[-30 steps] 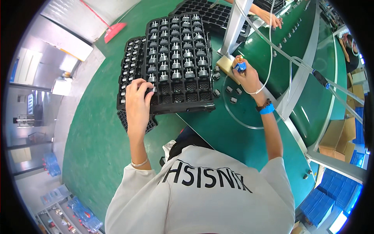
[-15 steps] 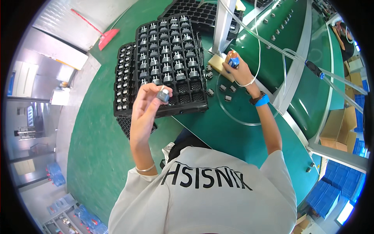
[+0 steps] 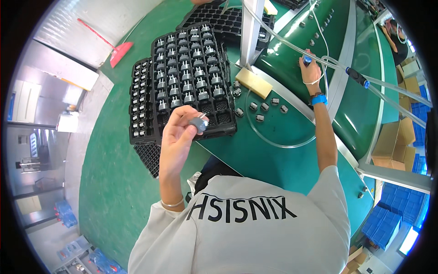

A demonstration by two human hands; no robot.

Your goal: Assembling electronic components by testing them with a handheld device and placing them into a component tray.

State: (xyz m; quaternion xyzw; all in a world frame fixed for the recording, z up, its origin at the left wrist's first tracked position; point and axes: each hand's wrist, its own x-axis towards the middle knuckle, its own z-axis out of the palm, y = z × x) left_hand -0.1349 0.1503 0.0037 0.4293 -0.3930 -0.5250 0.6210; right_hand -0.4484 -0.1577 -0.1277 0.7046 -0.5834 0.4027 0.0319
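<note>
My left hand (image 3: pixel 175 141) pinches a grey plug-shaped part (image 3: pixel 198 124) with metal pins between thumb and fingers. It is just over the near edge of a black tray (image 3: pixel 230 129), whose pockets hold rows of grey and black plug parts with upright pins. Out to the right, my right hand (image 3: pixel 312 74) reaches over a green conveyor belt (image 3: pixel 292 59), closed around a small blue object (image 3: pixel 307 60) mostly hidden by the fingers. A white cord runs by that wrist. Several small metal-and-black parts (image 3: pixel 259 118) lie on the green bench between the hands.
A yellow foam block (image 3: pixel 254 83) lies at the belt's metal edge, beside a grey upright post (image 3: pixel 250 36). Clear tubes hang across the right side, and one loops on the bench. More black trays (image 3: pixel 214 19) sit behind; small parts (image 3: pixel 317 35) line the belt.
My right hand has moved away from beside the foam block, forward and right over the belt. Another small part now lies on the bench. The left hand still holds the plug part.
</note>
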